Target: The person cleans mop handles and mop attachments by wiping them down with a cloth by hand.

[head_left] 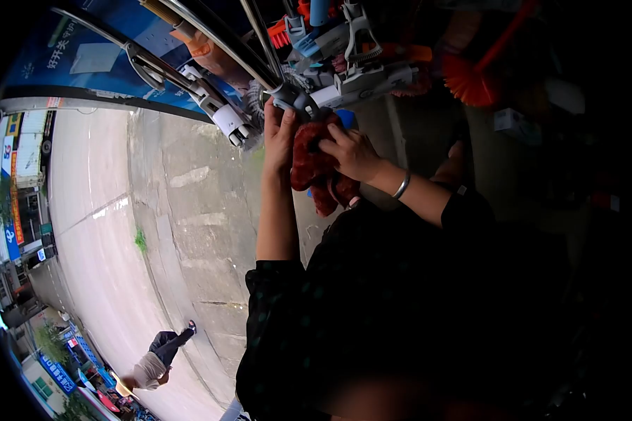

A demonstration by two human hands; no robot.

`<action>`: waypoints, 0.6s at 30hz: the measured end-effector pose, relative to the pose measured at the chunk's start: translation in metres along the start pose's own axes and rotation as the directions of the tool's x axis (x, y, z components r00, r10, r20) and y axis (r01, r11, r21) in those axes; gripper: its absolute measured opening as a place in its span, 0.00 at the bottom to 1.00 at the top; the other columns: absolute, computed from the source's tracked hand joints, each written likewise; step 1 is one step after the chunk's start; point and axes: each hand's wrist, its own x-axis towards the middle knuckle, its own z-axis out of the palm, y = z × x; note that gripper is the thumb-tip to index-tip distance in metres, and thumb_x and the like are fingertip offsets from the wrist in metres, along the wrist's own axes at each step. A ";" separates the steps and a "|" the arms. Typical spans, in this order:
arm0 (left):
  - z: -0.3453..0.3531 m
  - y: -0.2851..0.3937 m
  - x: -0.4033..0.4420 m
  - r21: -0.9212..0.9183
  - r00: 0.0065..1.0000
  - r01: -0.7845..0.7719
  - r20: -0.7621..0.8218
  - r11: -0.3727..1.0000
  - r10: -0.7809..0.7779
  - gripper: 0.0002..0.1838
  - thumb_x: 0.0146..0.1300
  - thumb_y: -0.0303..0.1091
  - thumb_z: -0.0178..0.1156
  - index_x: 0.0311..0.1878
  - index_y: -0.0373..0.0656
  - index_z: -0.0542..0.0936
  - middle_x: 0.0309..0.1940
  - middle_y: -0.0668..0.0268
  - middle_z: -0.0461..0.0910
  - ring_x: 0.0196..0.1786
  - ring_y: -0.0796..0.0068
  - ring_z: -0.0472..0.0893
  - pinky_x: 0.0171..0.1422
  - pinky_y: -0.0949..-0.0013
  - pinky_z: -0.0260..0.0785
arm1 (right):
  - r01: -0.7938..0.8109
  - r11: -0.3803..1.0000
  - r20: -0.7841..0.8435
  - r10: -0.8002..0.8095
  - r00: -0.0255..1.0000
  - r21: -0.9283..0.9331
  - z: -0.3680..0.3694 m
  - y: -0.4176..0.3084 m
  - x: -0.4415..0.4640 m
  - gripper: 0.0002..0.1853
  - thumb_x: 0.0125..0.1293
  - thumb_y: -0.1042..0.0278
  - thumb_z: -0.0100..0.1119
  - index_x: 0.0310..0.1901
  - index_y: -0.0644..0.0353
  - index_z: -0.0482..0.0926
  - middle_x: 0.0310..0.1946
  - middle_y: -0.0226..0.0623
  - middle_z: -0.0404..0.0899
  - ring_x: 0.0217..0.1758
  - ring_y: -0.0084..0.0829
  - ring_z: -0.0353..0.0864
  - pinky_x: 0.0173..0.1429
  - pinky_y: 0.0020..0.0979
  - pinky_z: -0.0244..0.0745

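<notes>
My left hand point(279, 133) is closed around the grey plastic end point(295, 99) of a metal-poled cleaning tool, probably a mop. A dark red, fluffy cloth point(312, 158) hangs just below that grey end. My right hand point(354, 153) pinches the cloth from the right side, fingers curled into it. Whether the cloth is fastened to the grey end is hidden by the fingers. A small blue piece point(344, 117) shows behind the cloth. On my right wrist sits a silver bangle point(402, 184).
Several mops and brushes crowd the top, including a white-and-grey mop head point(230, 123) and a red-orange broom point(470, 81). Behind them is a blue printed board point(84, 52). Paved ground point(211, 196) stretches left, where a person point(154, 361) walks. A small box point(512, 123) lies right.
</notes>
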 end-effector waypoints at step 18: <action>-0.010 -0.011 -0.009 -0.036 1.000 -0.020 0.020 0.999 0.021 0.25 0.69 0.42 0.46 0.65 0.40 0.57 0.59 0.58 0.66 0.62 0.63 0.66 0.63 0.58 0.61 | -0.564 0.669 0.147 0.573 0.806 0.485 0.073 0.060 -0.063 0.24 0.65 0.59 0.51 0.61 0.55 0.63 0.56 0.51 0.68 0.59 0.49 0.68 0.60 0.37 0.63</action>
